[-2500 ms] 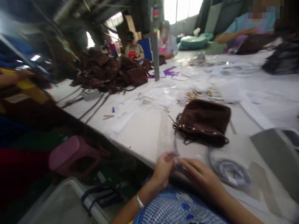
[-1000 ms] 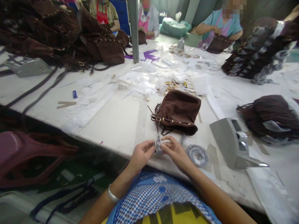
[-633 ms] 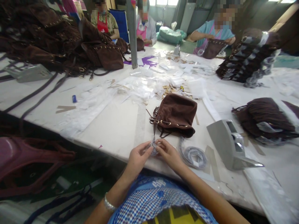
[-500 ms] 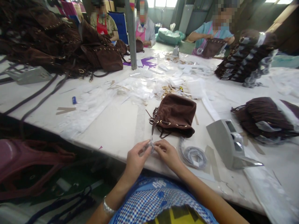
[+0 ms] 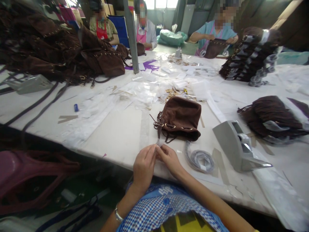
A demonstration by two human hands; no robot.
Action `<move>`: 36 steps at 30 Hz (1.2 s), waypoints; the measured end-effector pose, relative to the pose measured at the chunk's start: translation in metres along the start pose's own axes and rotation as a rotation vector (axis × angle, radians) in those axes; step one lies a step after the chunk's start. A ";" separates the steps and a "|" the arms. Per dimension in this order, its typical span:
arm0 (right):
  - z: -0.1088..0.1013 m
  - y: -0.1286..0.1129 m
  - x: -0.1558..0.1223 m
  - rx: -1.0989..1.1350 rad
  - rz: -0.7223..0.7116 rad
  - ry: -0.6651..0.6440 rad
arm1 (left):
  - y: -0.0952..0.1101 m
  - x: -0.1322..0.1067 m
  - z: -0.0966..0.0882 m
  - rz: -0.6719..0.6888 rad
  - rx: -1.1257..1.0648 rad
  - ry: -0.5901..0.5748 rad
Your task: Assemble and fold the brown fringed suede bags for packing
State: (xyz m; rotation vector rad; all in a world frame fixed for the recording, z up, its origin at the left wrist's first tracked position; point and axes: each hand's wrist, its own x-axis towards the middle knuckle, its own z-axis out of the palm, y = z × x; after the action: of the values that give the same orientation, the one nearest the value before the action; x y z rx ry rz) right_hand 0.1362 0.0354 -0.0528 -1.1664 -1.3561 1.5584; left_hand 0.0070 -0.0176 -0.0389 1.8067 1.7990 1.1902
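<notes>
A dark brown suede drawstring bag [image 5: 182, 112] with gold eyelets and a fringed tassel lies on the table in front of me. From its near left corner a brown strap [image 5: 159, 132] runs down to my fingers, with clear plastic around its lower part. My left hand [image 5: 144, 162] is closed on this plastic-wrapped strap. Pinching at the same spot, my right hand [image 5: 169, 158] touches the left fingertips. The fingers hide most of what they grip. To the right lies a coiled strap in plastic wrap [image 5: 201, 161].
A grey tape dispenser [image 5: 231, 146] stands at right, near stacked fringed brown pieces [image 5: 272, 119]. Plastic scraps [image 5: 135, 93] litter the table [image 5: 116, 129]. Brown bags [image 5: 103, 61] pile up at far left beside a metal post [image 5: 131, 38]. Several co-workers sit opposite. A pink stool [image 5: 36, 177] is at lower left.
My hands have come closer together, and the left has turned so its back shows more. The plastic visible between my fingers is now mostly covered. The view has shifted slightly.
</notes>
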 end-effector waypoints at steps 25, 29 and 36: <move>-0.015 -0.010 0.013 -0.251 -0.232 -0.036 | -0.010 0.022 -0.013 -0.691 -0.852 -0.170; -0.020 -0.011 0.012 -0.085 -0.179 -0.042 | -0.012 0.022 -0.015 -0.809 -1.133 -0.204; -0.026 -0.017 0.007 0.133 0.042 -0.199 | -0.015 0.019 -0.012 -0.825 -1.120 -0.301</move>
State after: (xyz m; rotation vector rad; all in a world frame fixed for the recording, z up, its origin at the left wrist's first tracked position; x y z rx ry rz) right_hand 0.1582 0.0529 -0.0376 -0.9861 -1.3379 1.8050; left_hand -0.0148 -0.0014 -0.0365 0.4796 1.0724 1.0963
